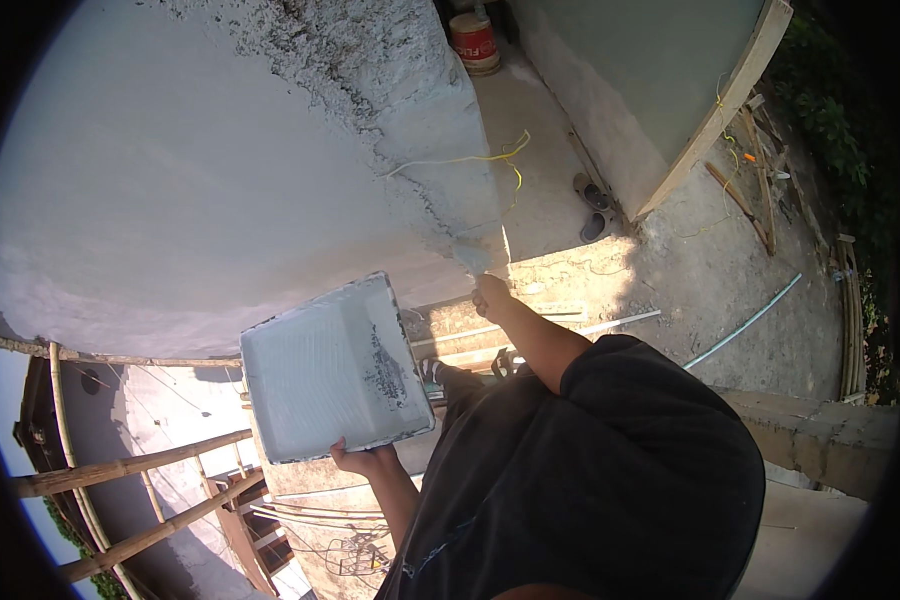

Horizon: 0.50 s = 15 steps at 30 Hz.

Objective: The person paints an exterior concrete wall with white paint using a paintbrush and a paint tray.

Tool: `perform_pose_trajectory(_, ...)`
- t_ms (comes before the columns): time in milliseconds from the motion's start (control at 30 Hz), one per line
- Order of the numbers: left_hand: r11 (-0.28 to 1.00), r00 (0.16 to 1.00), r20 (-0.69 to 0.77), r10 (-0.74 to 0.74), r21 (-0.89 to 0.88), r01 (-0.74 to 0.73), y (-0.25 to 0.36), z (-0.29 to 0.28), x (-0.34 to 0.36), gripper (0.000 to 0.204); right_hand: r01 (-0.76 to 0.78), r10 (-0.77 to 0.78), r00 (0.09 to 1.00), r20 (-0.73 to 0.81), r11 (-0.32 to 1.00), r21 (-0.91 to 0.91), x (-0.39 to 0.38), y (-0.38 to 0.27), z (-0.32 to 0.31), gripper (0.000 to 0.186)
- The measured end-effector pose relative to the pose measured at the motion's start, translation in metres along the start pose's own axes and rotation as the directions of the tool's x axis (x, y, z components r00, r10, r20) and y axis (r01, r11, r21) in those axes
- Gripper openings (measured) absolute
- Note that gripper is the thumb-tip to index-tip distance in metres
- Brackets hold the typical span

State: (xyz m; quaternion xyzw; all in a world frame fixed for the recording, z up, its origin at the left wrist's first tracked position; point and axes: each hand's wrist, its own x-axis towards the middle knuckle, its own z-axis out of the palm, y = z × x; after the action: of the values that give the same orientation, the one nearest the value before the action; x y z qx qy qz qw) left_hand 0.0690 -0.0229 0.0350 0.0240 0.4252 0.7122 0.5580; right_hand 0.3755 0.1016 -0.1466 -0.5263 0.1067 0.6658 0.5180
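Note:
My left hand [367,459] grips the near edge of a wide paint tray [408,372], thumb up over its rim. The tray is coated in pale blue-grey paint, with a dark worn patch on its right side. My right hand [490,297] is closed round the handle of a paintbrush [471,258]. The pale bristles lie against the lower edge of the wall [170,180], close to its corner; the handle is mostly hidden in my fingers. Much of the wall is smooth and pale, while a rough, crumbly strip runs down toward the corner.
Yellow-and-white wires [518,157] stick out of the wall near the corner. Beyond it stand a red bucket [475,45] and a pair of dark shoes [592,207]. Bamboo poles [130,470] cross at the lower left. A thin green pipe [748,325] lies on the right.

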Motion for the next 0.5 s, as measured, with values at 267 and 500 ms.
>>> perform_pose_trajectory(267, 1.000, 1.000, -0.010, 0.003, -0.009, -0.003, 0.000, -0.005, 0.003, 0.076, -0.004, 0.000, 0.999, 0.034, 0.992, 0.130, 0.000, -0.004, 0.004, 0.011)
perform_pose_trajectory(500, 1.000, 1.000, 0.009, 0.007, -0.009, -0.007, 0.000, 0.000, -0.003, 0.076, -0.021, 0.022, 0.998, -0.058, 1.000, 0.022, -0.003, -0.001, -0.014, 0.014)
